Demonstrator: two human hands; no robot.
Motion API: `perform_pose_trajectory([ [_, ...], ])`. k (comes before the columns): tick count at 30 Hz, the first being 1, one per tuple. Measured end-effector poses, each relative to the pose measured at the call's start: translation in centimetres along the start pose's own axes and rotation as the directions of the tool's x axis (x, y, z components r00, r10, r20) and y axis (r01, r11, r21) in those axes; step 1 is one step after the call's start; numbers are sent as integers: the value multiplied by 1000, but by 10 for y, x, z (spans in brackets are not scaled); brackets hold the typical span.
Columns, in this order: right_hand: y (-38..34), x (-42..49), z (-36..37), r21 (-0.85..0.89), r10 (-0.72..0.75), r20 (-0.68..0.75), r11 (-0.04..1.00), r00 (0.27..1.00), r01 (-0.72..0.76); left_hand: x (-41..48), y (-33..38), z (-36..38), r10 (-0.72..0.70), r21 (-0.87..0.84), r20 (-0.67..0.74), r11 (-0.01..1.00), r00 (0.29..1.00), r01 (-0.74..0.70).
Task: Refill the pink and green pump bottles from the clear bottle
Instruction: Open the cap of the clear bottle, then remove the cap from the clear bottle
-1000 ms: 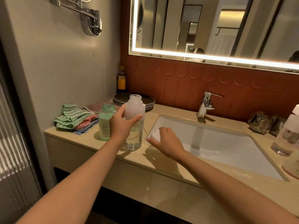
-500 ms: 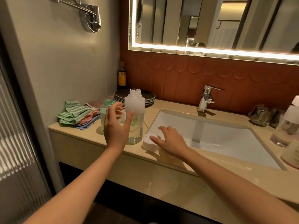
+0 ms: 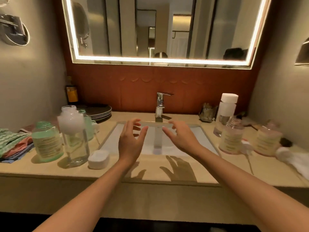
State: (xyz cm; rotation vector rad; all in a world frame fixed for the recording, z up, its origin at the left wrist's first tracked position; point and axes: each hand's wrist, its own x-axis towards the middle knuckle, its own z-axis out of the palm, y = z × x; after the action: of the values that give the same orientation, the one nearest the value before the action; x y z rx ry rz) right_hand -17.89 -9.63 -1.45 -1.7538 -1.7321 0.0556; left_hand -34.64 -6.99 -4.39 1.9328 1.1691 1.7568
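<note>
My left hand (image 3: pixel 132 141) and right hand (image 3: pixel 180 138) hover over the sink (image 3: pixel 113 139), fingers spread and loosely bent, holding nothing. The clear bottle (image 3: pixel 75 136) stands uncapped left of the sink, between the green bottle (image 3: pixel 46 141) and a white cap (image 3: pixel 98 159). The pink bottle (image 3: pixel 231 136) stands to the right.

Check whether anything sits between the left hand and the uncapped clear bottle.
Nothing visible does. The left hand hovers over the sink, and the gap to the clear bottle is open; the white cap lies low, nearer the counter edge.
</note>
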Motion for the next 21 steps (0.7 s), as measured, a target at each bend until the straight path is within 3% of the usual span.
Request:
perform_pose_trajectory([
  [6,79,27,-90,38,107,-235,994,966,-101,20,42,125,-35,-176,231,981,972,78],
  [12,159,86,-147,-24,215,-398,969,892,-244,56,64,243,-133,-247,474,929,871,276],
  [16,200,121,-155,-56,279,-431,941,858,-334,75,55,308,-148,-242,582,907,799,344],
  [21,235,152,-149,-8,351,-362,925,864,-379,90,42,372,-82,-245,709,903,700,353],
])
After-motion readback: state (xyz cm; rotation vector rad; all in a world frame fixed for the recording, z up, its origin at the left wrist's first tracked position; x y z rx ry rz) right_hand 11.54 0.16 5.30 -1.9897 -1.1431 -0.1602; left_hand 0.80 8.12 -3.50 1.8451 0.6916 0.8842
